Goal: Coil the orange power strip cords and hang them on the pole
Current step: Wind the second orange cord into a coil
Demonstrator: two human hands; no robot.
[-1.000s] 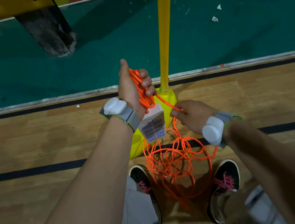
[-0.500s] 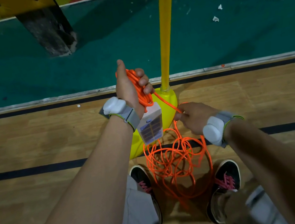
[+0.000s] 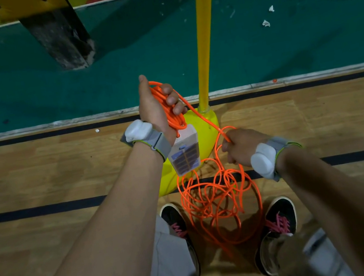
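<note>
Floor: we stand on wood boards [image 3: 47, 232], our shoes [image 3: 279, 215] on either side of the loose orange cord [image 3: 220, 201] heaped between them.
Right hand [image 3: 241, 146]: low, its grip pinching one strand that runs taut up and left.
Left hand [image 3: 154, 108]: raised, thumb up, grip wrapped round the coils [image 3: 166, 106]; the power strip [image 3: 186, 152] hangs below the wrist, long axis pointing down toward us.
Room: the yellow pole [image 3: 205, 37] stands upright just beyond, with green floor [image 3: 24, 92] behind it.
</note>
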